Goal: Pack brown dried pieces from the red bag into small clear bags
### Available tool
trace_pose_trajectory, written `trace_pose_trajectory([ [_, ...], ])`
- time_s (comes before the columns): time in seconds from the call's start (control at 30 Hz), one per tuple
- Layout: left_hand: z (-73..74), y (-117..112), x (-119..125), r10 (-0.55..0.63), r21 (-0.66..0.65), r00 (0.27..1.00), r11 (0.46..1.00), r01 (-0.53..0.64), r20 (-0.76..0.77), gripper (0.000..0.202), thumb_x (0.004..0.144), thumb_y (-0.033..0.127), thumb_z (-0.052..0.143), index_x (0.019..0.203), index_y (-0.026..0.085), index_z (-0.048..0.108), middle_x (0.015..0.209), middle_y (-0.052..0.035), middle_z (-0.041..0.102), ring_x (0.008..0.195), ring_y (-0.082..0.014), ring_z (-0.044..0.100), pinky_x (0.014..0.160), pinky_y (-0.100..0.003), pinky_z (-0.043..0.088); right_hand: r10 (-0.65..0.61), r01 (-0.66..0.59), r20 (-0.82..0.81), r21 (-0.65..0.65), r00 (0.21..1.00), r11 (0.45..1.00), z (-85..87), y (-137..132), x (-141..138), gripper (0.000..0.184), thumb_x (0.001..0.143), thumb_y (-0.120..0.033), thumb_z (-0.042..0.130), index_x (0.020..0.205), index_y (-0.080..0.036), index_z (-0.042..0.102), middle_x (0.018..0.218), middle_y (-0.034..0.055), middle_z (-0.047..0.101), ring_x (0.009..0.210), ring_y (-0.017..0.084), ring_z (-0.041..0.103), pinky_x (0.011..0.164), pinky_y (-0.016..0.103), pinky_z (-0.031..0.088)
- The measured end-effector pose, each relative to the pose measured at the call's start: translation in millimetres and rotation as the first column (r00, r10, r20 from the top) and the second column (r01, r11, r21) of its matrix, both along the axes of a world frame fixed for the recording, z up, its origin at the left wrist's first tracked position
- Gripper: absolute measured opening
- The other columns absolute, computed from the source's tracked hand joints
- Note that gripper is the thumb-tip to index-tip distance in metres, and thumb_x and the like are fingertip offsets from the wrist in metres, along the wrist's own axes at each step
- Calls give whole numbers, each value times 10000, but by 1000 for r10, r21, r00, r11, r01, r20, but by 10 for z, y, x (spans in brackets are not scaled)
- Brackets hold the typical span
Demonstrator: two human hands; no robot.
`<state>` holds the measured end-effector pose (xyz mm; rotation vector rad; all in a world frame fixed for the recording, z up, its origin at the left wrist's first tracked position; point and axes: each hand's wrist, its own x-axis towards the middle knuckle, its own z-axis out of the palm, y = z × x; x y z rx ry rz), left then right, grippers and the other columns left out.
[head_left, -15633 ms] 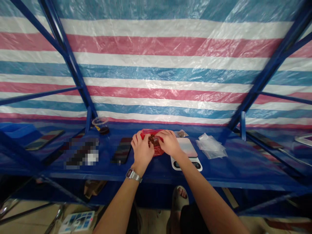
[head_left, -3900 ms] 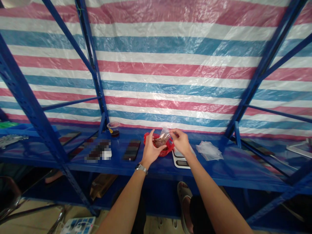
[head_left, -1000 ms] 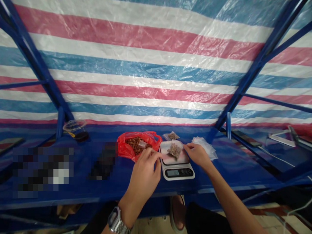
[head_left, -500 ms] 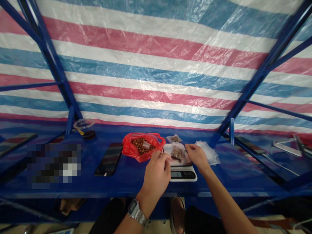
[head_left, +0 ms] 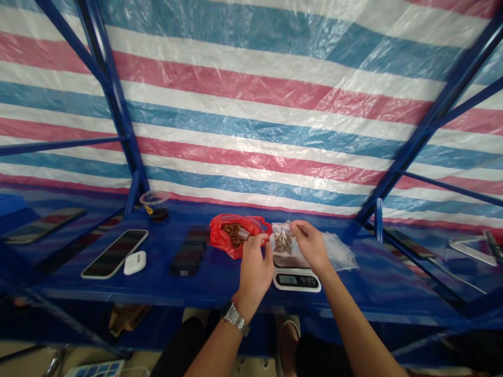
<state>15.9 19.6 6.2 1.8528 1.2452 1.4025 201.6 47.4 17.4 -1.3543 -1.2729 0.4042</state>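
Observation:
My right hand (head_left: 310, 245) pinches the top right corner of a small clear zip bag (head_left: 283, 240) with brown pellets inside. The bag is raised over the back of a digital scale (head_left: 297, 280), whose flat pan (head_left: 291, 261) shows below it. My left hand (head_left: 256, 264) is at the front right edge of a red plastic bag (head_left: 223, 241), its fingers bent and the thumb apart. Brown pellets (head_left: 231, 230) fill the red bag, and a small clear plastic cup (head_left: 245, 234) lies on them, close to my left fingertips. Whether the fingertips touch the cup is unclear.
Flat clear bags (head_left: 340, 251) lie right of the scale. Leftward on the blue table (head_left: 157, 283) are a blurred-out dark object (head_left: 188, 254), a white earbud case (head_left: 134, 263), a phone (head_left: 115, 254) and a cup of dark liquid (head_left: 156, 207). A striped sheet (head_left: 251, 104) hangs behind.
My right hand has lifted the filled zip bag from the scale pan, tilting it upright. My left hand has moved off the scale's left side toward the red bag. The view has shifted left.

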Motion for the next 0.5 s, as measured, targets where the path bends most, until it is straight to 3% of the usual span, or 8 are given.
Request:
trace_pose_trajectory([
  [0.07,-34,47,20,6,-77,995,997,2,99,250,985,281,478,1156,196,639,1123,-125,712,1054,-264,667,986,-428,500,46,-45,-18,65,999,997,102,-16,-198,449,834,-598,646,947,-167,702,908,95,763,835,234,699,789,349,549],
  [0.2,-89,69,53,-60,-211,920,966,151,386,294,1008,284,428,1216,168,600,1182,-141,723,1109,-237,688,1019,-390,503,90,-88,-14,99,996,991,203,-3,-621,391,852,-519,648,1026,-173,700,909,91,762,809,228,706,748,331,555],
  [0.3,-117,65,50,44,-334,821,925,182,569,289,1008,305,453,1218,175,601,1159,-134,738,1079,-223,707,979,-363,532,53,-58,73,78,996,995,182,65,-883,348,850,-450,639,1058,-176,694,876,87,758,756,224,702,718,328,556],
  [0.4,-146,92,17,157,-440,760,879,183,630,292,1000,359,486,1165,180,647,1041,-126,762,1009,-237,731,900,-359,565,45,-51,116,45,992,998,132,178,-1082,262,846,-376,611,1005,-185,698,881,81,763,757,219,708,740,328,562],
  [0.5,-176,151,-39,196,-477,743,859,184,640,305,994,388,499,1134,190,684,938,-114,770,920,-238,747,829,-354,581,57,-58,166,-1,984,998,99,297,-1237,208,830,-300,595,978,-203,704,890,59,768,783,212,716,772,321,560],
])
